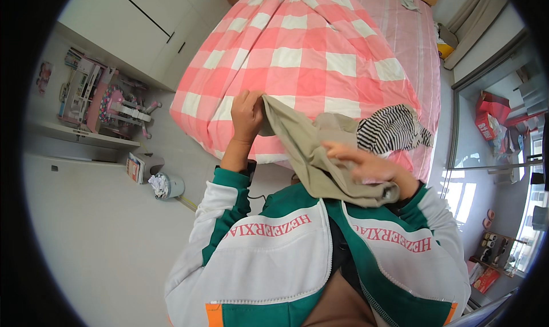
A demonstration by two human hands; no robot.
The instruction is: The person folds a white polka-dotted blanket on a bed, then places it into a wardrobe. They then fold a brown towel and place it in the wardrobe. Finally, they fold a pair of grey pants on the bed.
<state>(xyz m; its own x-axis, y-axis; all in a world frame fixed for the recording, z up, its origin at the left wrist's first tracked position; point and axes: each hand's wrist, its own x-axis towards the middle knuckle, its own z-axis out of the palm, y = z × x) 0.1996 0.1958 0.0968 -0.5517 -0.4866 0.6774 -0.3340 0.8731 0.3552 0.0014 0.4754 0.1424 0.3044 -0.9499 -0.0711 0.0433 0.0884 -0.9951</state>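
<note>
A khaki cloth garment (306, 155) hangs between my hands, close to my jacket. My left hand (248, 114) grips its upper corner over the edge of the bed. My right hand (364, 162) is blurred and lies over the garment's other side; whether its fingers hold the cloth cannot be told. Beyond the right hand, a black-and-white striped garment (384, 129) lies crumpled on the bed, with a beige cloth (336, 123) beside it and a pink cloth (402, 159) below it.
A pink-and-white checked quilt (291, 57) covers much of the bed, over a pink striped sheet (411, 48). On the left stand a waste bin (173, 185) holding crumpled paper, a pink chair (113, 106) and white cabinets (128, 22). Glass sliding doors (476, 142) are at the right.
</note>
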